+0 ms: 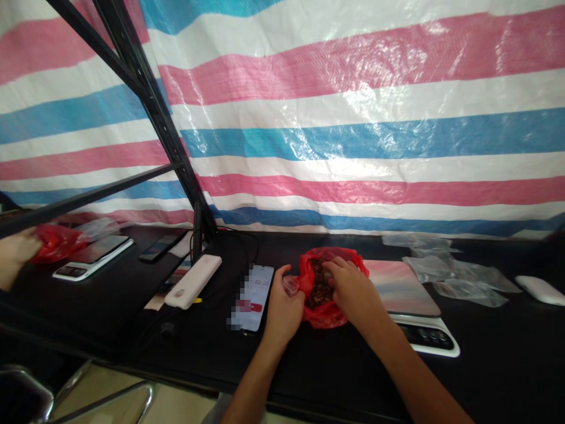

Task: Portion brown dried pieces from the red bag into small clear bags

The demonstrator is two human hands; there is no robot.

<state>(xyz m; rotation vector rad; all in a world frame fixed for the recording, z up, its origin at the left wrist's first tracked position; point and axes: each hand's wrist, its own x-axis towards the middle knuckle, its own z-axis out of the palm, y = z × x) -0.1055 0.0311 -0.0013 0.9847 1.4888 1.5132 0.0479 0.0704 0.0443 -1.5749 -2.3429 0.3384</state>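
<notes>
On the black surface [304,377] sits an open red bag [326,319] of small brown pieces [321,284]. The left hand [285,309] has its fingers closed on the bag's edge and some clear plastic [291,285]; the right hand [355,290] dips bent fingers among the pieces, their grip hidden. Just right lies a scale [408,291]; leftward, a lit phone [261,291].
</notes>
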